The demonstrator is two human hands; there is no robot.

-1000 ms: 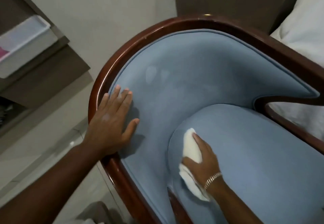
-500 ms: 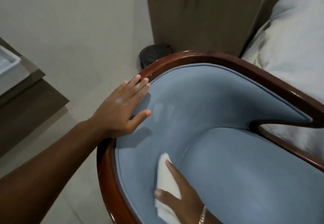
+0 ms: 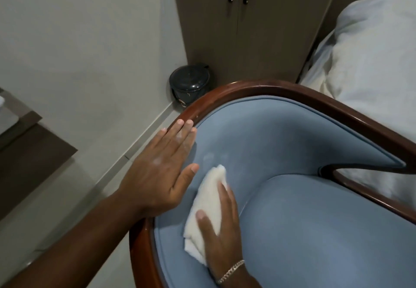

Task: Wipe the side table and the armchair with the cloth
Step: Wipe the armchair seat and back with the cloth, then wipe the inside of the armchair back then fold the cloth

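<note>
The armchair (image 3: 281,143) fills the lower right: blue upholstery inside a curved dark wooden frame. My right hand (image 3: 222,236), with a bracelet at the wrist, presses a folded white cloth (image 3: 208,199) flat against the inner backrest, just left of the seat cushion. My left hand (image 3: 162,172) lies flat with fingers together on the chair's left rim and padding, its thumb close to the top of the cloth. The side table is not clearly in view.
A small dark pedal bin (image 3: 191,82) stands on the floor behind the chair, by a brown cabinet (image 3: 247,28) with two handles. A bed with white bedding (image 3: 371,62) lies at the right. A dark shelf unit (image 3: 27,152) juts in at the left.
My right hand has slid the cloth up from the seat edge onto the backrest, toward my left hand. The view has tilted upward, bringing the bin and cabinet into sight.
</note>
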